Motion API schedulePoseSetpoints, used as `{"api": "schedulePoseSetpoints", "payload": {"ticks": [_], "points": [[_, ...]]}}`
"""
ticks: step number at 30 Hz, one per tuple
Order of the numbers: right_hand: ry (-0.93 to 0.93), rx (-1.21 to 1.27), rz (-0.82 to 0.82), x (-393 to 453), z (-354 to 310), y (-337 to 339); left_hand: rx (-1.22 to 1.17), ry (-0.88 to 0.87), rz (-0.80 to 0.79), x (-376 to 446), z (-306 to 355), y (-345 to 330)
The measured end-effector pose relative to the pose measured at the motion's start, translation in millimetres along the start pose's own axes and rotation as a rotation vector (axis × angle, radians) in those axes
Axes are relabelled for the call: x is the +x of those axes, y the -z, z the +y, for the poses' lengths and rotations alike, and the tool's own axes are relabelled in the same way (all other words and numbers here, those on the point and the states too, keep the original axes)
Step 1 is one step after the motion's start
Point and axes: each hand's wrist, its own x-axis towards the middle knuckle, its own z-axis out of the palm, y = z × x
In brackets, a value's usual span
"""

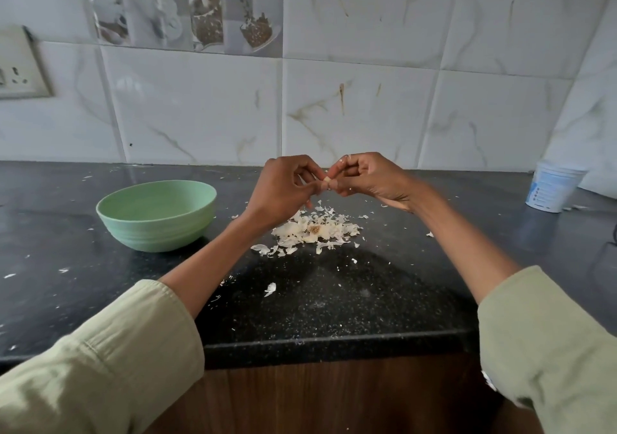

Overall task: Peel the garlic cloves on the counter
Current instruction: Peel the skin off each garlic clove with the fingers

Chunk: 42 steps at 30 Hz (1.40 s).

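Your green bowl [157,216] sits at the left of the bench [334,300], well apart from where you are working, so a slipped clove is more likely to land on the bench than in it. Your left hand [283,190] pinches one end of the garlic clove [328,180], held up in the air above the heap of peels [317,230]; your right hand [370,176] pinches the other end. The clove is small and mostly hidden by your fingertips, so a hard tug could flick it into the peels, where it may be hard to find. The white cup [551,186] at far right looks safely out of reach.
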Motion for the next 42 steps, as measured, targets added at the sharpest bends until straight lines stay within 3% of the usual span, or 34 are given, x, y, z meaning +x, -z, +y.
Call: {"api": "schedulePoseSetpoints", "payload": {"ticks": [7, 14, 18, 26, 42], "points": [[-0.015, 0.039, 0.008, -1, -3, -4, -0.093, 0.082, -0.015, 4, -5, 0], [0.058, -0.088, 0.147, 3, -2, -4, -0.201, 0.141, -0.113, 4, -7, -5], [0.122, -0.150, 0.135, 3, -4, -7, -0.206, 0.142, -0.066, 6, -10, -5], [0.189, -0.096, 0.097, 0, -8, -10, -0.369, 0.194, -0.120, 7, -12, 2], [0.072, 0.036, 0.088, -1, -10, -2, -0.329, 0.152, -0.141, 8, -9, 5]]}}
